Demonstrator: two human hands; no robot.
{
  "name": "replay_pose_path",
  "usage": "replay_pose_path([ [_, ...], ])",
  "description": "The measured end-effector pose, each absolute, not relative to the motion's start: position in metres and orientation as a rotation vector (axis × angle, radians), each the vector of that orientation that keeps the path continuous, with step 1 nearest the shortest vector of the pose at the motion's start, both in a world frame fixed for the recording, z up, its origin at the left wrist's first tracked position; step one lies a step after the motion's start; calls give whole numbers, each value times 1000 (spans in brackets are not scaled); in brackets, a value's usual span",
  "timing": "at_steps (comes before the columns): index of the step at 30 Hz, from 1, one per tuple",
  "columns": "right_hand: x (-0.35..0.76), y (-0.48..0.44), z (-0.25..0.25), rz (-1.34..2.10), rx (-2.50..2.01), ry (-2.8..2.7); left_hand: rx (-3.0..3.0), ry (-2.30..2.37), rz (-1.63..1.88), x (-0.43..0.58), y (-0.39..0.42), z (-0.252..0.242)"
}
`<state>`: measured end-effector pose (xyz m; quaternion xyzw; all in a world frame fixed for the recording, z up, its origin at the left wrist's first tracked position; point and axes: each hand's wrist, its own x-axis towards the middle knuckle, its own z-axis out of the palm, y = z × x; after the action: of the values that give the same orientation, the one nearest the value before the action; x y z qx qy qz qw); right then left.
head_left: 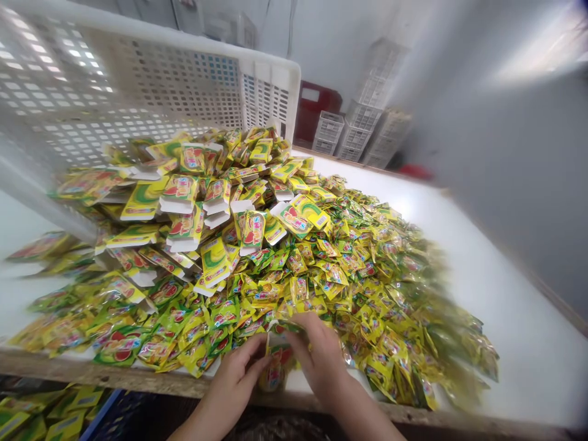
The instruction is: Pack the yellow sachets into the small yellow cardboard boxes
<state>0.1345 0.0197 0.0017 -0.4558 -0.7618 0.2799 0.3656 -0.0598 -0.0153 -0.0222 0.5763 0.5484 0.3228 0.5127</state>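
Observation:
At the table's front edge, my left hand [239, 370] grips a small printed carton [274, 367] between thumb and fingers. The carton stands nearly upright, its open end up, with red and green fruit artwork on its front. My right hand [324, 361] curls over the carton's upper end from the right, fingers closed at its mouth; what they pinch is hidden. Around both hands lies a heap of shiny yellow-green candy sachets [298, 288]. Behind it are piled many empty-looking cartons [181, 193] with white flaps sticking out.
A white perforated plastic crate [271, 64] lies tipped on the white table [463, 269], cartons spilling from its mouth. Below the wooden table edge [151, 384], a blue crate [103, 416] stands beside more yellow cartons [68, 422] at lower left. White baskets [353, 135] are stacked by the far wall.

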Motion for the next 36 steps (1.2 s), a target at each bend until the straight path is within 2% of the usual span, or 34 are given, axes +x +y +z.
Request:
replay_pose_path([
  [5, 141, 24, -4, 757, -1166, -1960, 1347, 1378, 844, -56, -14, -41],
  [11, 137, 21, -8, 704, -1248, -1683, 1314, 1274, 827, -55, -15, -34],
  [17, 136, 18, -2, 741, -1230, -1916, 1347, 1319, 826, -52, -15, -36],
  [22, 141, 23, 27, 843, -1342, -2163, 1370, 1323, 814, -45, -19, -30],
  [27, 140, 24, 56, 855, -1242, -2446, 1287, 1250, 833, -37, -23, -28],
  [32, 138, 29, 49, 868, -1346, -2261, 1064, 1184, 945, -34, -23, -36],
  [36, 134, 31, 35, 824, -1248, -2265, 1035, 1186, 990, -32, -22, -37],
])
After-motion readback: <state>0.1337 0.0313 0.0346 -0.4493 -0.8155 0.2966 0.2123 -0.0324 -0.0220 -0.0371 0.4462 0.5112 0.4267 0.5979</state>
